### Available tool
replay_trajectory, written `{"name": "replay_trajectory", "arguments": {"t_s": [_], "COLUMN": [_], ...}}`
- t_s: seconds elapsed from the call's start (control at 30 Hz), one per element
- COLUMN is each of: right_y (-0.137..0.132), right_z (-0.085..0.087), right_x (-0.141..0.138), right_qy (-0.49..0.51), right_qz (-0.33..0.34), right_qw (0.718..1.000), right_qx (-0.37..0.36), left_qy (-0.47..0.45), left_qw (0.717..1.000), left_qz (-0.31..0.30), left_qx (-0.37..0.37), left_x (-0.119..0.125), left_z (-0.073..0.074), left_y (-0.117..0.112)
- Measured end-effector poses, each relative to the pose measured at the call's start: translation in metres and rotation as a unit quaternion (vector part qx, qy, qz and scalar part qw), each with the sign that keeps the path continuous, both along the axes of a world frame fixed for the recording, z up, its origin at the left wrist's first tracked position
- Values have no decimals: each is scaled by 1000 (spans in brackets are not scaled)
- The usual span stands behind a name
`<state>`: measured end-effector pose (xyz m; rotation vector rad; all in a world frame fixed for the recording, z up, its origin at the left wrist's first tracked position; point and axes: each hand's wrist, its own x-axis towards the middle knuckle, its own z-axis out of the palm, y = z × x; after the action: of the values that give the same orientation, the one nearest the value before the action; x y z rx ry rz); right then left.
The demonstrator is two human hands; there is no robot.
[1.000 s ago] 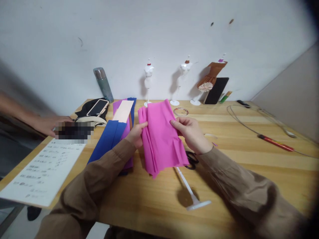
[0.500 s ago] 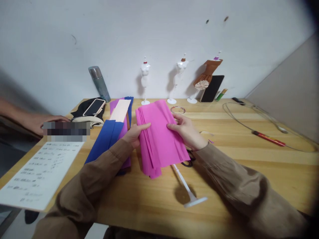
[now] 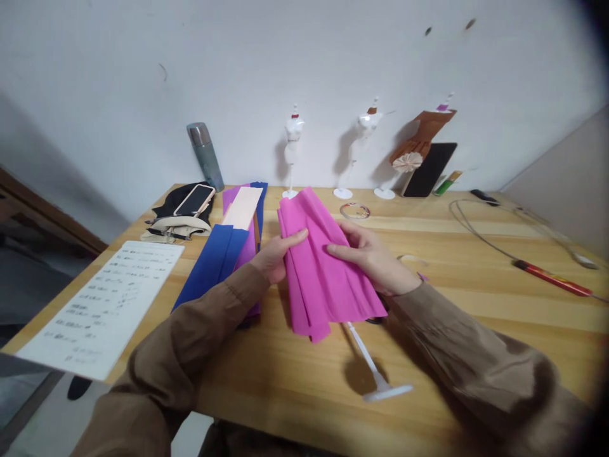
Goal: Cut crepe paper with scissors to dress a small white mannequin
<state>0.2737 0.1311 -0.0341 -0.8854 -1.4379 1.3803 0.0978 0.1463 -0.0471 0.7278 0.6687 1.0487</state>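
Both hands grip a sheet of bright pink crepe paper [image 3: 328, 273], pleated and gathered toward its upper part. My left hand [image 3: 278, 257] pinches its left edge, thumb on top. Opposite it, my right hand [image 3: 368, 254] is closed on the right side, thumb pressing the front and fingers behind. From under the paper's lower edge a white stand [image 3: 368, 362] with a flat base sticks out, tilted; whatever it carries is hidden by the paper. A dark looped object, mostly covered, lies by my right wrist. Blue crepe paper [image 3: 212, 263] lies left of my left hand.
Against the wall stand two bare mini mannequins [image 3: 294, 133] [image 3: 366, 127] and one in a brown paper dress [image 3: 425, 130]. A flask [image 3: 204, 155], a phone [image 3: 195, 200] on a dark cloth and a handwritten sheet [image 3: 102, 304] are leftward. A cable with a red sleeve [image 3: 552, 277] lies right.
The pink paper has become more gathered at the top between my hands, its lower edge flaring. Another person's hand at the left has gone from view. The view has shifted slightly left.
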Motion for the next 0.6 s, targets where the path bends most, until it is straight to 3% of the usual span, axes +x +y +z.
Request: {"name": "replay_trajectory", "arguments": {"t_s": [0.17,0.23,0.3,0.43,0.6], "right_y": [-9,-11,-10,-3,0], "right_z": [3,3,2,1,0], "right_x": [2,2,2,4,3], "right_qy": [28,24,30,50,66], "right_qz": [194,225,185,71,42], "right_qw": [981,974,981,995,995], "right_qx": [-19,-28,-38,-45,-67], "left_qy": [14,45,72,91,127], "left_qw": [994,993,993,995,987], "left_qz": [-104,-111,-87,19,92], "left_qx": [18,21,27,22,-34], "left_x": [-6,-11,-19,-39,-46], "left_z": [8,14,23,52,80], "left_y": [0,0,2,4,3]}}
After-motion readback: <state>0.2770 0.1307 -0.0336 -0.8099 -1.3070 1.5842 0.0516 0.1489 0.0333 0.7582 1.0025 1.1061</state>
